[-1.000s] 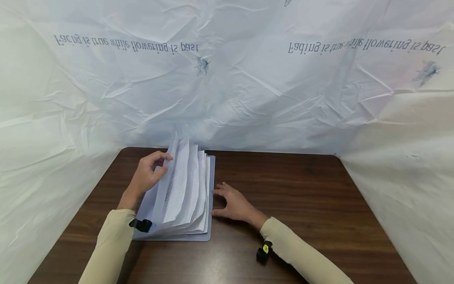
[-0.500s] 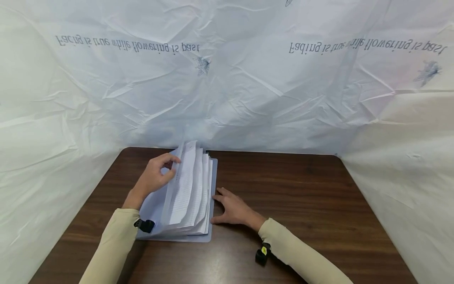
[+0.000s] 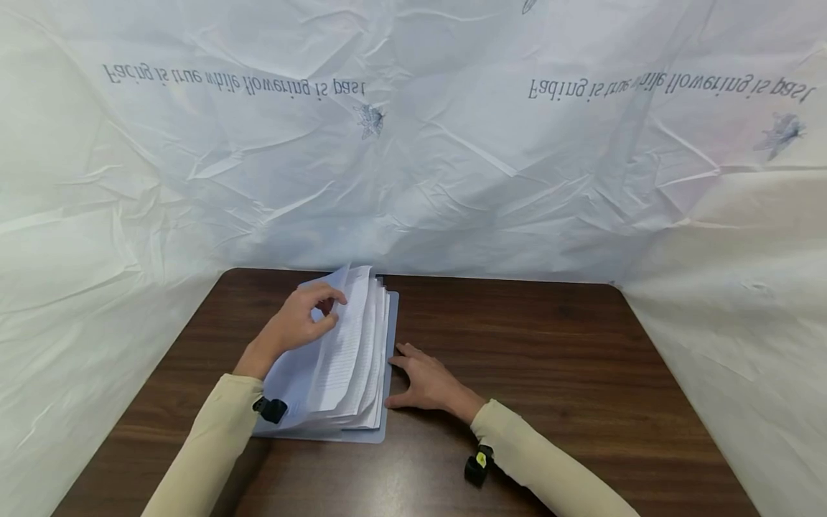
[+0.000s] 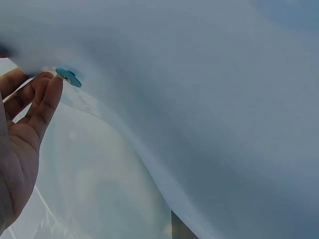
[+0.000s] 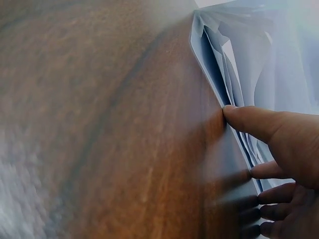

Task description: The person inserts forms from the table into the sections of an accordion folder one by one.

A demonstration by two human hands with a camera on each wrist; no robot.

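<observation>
A pale blue document folder [image 3: 391, 337] lies on the left half of the table, with its cover [image 3: 291, 370] raised. Inside it, white printed sheets [image 3: 342, 352] fan out, leaning to the right. My left hand [image 3: 298, 323] pinches the cover's upper edge between thumb and fingers. In the left wrist view, a teal button [image 4: 69, 77] on the cover sits right at those fingertips. My right hand [image 3: 428, 380], fingers spread, touches the folder's right edge; in the right wrist view its thumb [image 5: 249, 119] and fingertips line up along that edge.
The dark wood table [image 3: 530, 359] extends to the right of the folder. Wrinkled white sheeting [image 3: 452, 187] with printed lettering rises behind the table and along both sides. Each wrist carries a small black camera.
My left hand has moved right, carrying the cover edge over and down toward the papers. The sheets have settled lower. My right hand has shifted slightly down and stays at the right edge.
</observation>
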